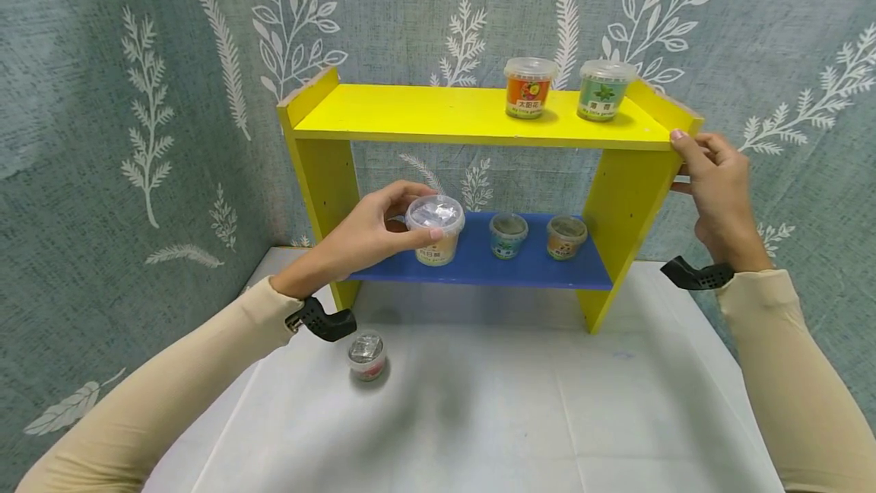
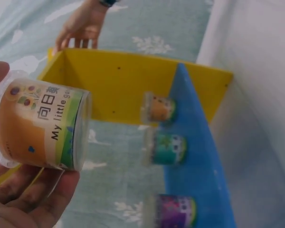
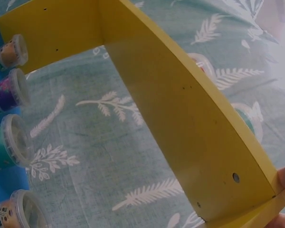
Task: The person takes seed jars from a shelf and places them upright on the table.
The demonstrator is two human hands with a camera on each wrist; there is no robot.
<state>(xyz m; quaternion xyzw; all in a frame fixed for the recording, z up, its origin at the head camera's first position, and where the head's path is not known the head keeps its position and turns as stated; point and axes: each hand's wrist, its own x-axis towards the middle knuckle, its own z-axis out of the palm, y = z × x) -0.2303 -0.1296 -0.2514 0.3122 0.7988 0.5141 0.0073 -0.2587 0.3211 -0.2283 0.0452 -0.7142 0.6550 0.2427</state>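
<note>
My left hand holds a clear-lidded plastic cup with an orange label, thumb on one side and fingers on the other. In the left wrist view this labelled cup lies sideways across the picture, its lid toward the thumb. The cup is in front of the blue lower board of a yellow shelf unit. At the upper right corner, my right hand grips the shelf's side panel, thumb on the front edge. A teal cup and a brown-orange cup stand on the blue board; a purple cup shows beside them.
On the yellow top board stand a red-orange cup and a green cup. A small pink-labelled cup sits on the white tabletop, in front of the shelf's left leg. Patterned green cloth hangs behind.
</note>
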